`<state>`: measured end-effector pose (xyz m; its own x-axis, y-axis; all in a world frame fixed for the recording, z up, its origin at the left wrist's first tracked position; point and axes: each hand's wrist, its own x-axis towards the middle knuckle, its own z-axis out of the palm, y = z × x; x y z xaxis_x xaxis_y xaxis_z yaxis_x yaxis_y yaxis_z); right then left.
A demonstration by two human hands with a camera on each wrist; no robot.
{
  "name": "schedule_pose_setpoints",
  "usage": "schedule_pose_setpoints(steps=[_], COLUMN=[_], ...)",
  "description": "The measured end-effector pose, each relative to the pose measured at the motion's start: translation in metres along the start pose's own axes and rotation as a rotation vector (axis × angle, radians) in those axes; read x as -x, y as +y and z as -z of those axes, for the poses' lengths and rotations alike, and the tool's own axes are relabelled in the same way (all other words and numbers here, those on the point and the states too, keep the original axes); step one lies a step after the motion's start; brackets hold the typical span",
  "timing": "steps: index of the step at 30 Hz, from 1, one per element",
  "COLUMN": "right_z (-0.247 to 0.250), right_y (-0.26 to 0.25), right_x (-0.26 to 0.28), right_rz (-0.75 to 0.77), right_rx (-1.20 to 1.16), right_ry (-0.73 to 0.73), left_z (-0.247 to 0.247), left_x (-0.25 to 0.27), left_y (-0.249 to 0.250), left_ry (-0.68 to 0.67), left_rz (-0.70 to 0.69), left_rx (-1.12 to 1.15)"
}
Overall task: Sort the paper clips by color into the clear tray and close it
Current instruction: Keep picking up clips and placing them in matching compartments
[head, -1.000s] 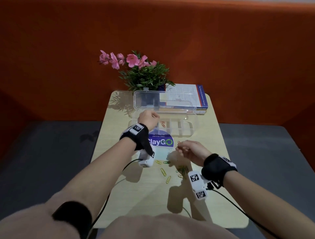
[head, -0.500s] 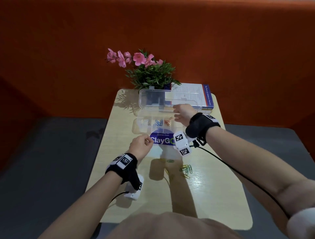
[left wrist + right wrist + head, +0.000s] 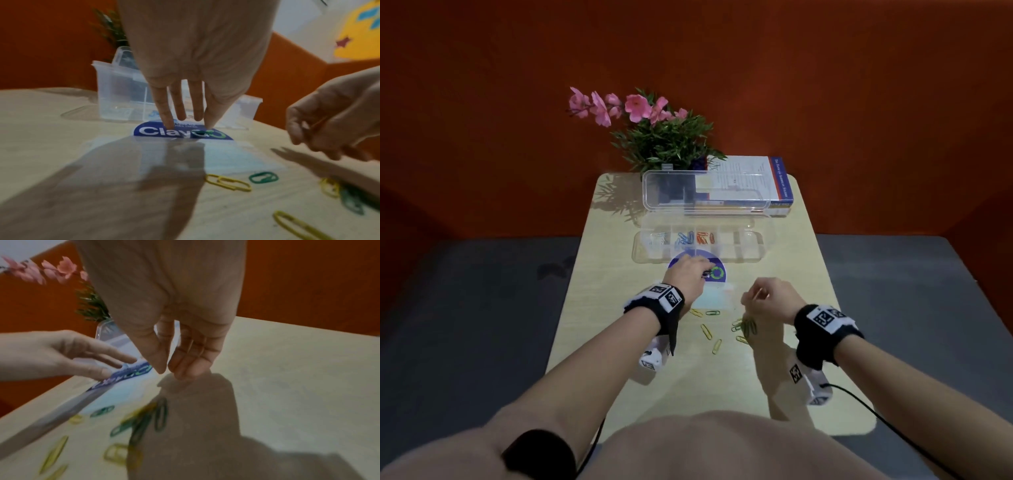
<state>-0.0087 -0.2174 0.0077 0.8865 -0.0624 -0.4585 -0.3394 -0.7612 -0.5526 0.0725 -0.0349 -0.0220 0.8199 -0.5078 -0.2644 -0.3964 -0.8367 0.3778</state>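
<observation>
The clear tray (image 3: 750, 255) lies across the far middle of the table, its lid (image 3: 705, 192) standing open behind it. Pale (image 3: 659, 238), blue (image 3: 686, 237) and orange clips (image 3: 705, 237) fill three left compartments. My left hand (image 3: 705, 270) (image 3: 188, 125) reaches onto the round sticker, straight fingertips touching down at a dark green clip (image 3: 200, 133). My right hand (image 3: 751, 298) (image 3: 168, 373) hovers over the loose green pile (image 3: 746, 325). Its fingers are curled round a thin yellowish clip (image 3: 317, 124). Yellow clips (image 3: 705, 330) and one green clip (image 3: 713, 312) lie between my hands.
A potted plant with pink flowers (image 3: 661, 137) and a book (image 3: 750, 178) stand behind the tray at the table's far edge. The blue ClayGO sticker (image 3: 697, 258) sits just in front of the tray. The small table (image 3: 791, 274) drops off to dark floor on both sides.
My right hand came back from the tray to above the clip pile. The left hand moved forward and right onto the sticker, its fingers now stretched out.
</observation>
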Motion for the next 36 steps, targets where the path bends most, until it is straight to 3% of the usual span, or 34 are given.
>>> schedule_pose_setpoints(steps=[5,9,12,19,23,28,32,36], right_z=[-0.019,-0.022,-0.028,-0.041,-0.042,-0.044,-0.045,-0.042], right_y=[0.016,0.019,0.019,0.012,0.011,0.01,0.009,0.01], right_x=[0.01,0.015,0.017,0.007,0.005,0.005,0.003,0.008], right_rz=[0.097,0.035,-0.083,-0.105,-0.135,-0.07,-0.025,-0.005], right_rx=[0.128,0.179,0.157,0.087,0.05,0.137,0.203,0.242], right_ry=[-0.089,0.001,0.036,0.024,0.035,-0.007,-0.017,0.001], left_z=[-0.002,-0.001,-0.002,-0.003,0.003,0.004,-0.006,-0.016], left_x=[-0.008,-0.007,-0.007,-0.001,0.004,0.019,0.029,0.031], left_y=[0.004,0.002,0.0,0.0,-0.003,0.005,0.014,0.02], left_ry=[-0.056,-0.025,-0.012,-0.003,0.028,-0.04,-0.154,-0.14], left_rz=[-0.095,-0.067,-0.031,-0.018,0.029,0.012,-0.029,-0.01], left_rx=[-0.242,-0.304,-0.271,-0.182,-0.014,0.196,0.163,0.113])
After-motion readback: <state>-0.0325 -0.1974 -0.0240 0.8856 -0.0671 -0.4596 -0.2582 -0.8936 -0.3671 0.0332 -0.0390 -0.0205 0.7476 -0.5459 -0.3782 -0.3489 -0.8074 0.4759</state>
